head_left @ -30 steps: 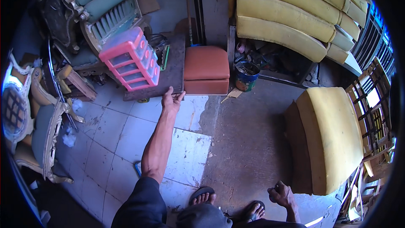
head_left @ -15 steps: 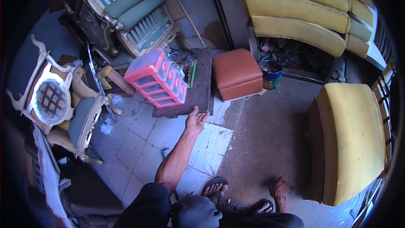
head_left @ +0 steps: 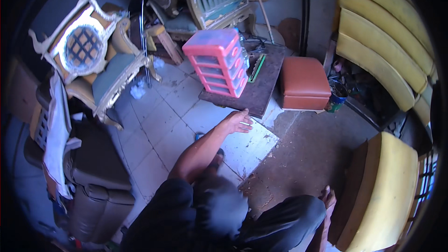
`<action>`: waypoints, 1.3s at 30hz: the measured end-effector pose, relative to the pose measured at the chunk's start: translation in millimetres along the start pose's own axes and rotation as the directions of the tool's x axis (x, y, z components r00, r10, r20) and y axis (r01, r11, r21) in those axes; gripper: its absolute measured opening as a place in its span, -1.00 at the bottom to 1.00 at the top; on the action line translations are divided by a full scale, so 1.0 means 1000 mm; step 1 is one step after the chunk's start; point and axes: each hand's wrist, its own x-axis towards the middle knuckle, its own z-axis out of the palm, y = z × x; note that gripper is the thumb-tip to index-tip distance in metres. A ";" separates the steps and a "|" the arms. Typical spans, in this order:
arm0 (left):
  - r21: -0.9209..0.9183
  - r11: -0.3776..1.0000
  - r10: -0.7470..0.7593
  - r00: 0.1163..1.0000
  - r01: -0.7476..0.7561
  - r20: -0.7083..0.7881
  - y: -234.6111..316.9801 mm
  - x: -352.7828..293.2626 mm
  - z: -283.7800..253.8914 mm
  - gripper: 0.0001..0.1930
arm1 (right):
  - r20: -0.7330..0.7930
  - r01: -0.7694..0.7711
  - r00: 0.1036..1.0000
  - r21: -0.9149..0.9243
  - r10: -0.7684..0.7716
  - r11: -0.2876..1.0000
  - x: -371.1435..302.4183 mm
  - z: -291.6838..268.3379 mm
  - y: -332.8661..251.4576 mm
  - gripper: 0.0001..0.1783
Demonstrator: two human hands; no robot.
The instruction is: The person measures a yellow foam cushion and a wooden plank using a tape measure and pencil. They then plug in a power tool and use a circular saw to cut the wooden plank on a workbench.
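My left hand point(head_left: 237, 122) reaches forward with its fingers apart, at the near edge of a low dark table point(head_left: 259, 104). One fingertip meets or nearly meets that edge; I cannot tell whether it touches. On the table stands a pink drawer unit point(head_left: 219, 80) with see-through drawer fronts. Beside it lies a green strip-shaped thing point(head_left: 257, 68), among small items too cluttered to name. My right hand point(head_left: 328, 197) hangs beside my right knee, near the yellow padded seat point(head_left: 391, 191). Its fingers look loosely stretched out, holding nothing visible.
A brown-orange box stool point(head_left: 305, 84) stands right of the table, next to a tin point(head_left: 338, 94). An ornate chair point(head_left: 103, 72) and dark brown padded furniture point(head_left: 100, 207) are on the left. Yellow cushions point(head_left: 380, 42) are stacked at the far right.
The view has swung left, so the furniture sits farther right in the picture. My left hand's fingers have spread at the table edge. My right hand now appears beside my knee.
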 end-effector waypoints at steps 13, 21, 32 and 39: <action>0.138 0.663 0.637 0.457 -0.736 -0.621 0.070 -0.007 -0.187 -0.53 | 0.549 0.243 0.761 0.253 -0.345 0.937 0.081 0.123 -0.320 -0.52; -0.274 0.715 0.648 0.757 -0.643 -0.085 0.125 0.045 -0.193 -0.38 | 0.520 -0.237 0.841 0.606 -0.153 0.759 0.158 0.286 -0.397 -0.30; -0.397 0.509 0.642 0.644 -0.764 -0.416 0.074 -0.010 -0.264 -0.45 | 0.216 -0.024 0.964 0.651 -0.155 0.759 0.052 0.384 -0.436 -0.31; -0.344 0.358 0.556 0.494 -0.868 -0.668 0.004 -0.042 -0.406 -0.48 | 0.598 0.014 0.716 0.504 -0.361 0.863 0.007 0.501 -0.503 -0.47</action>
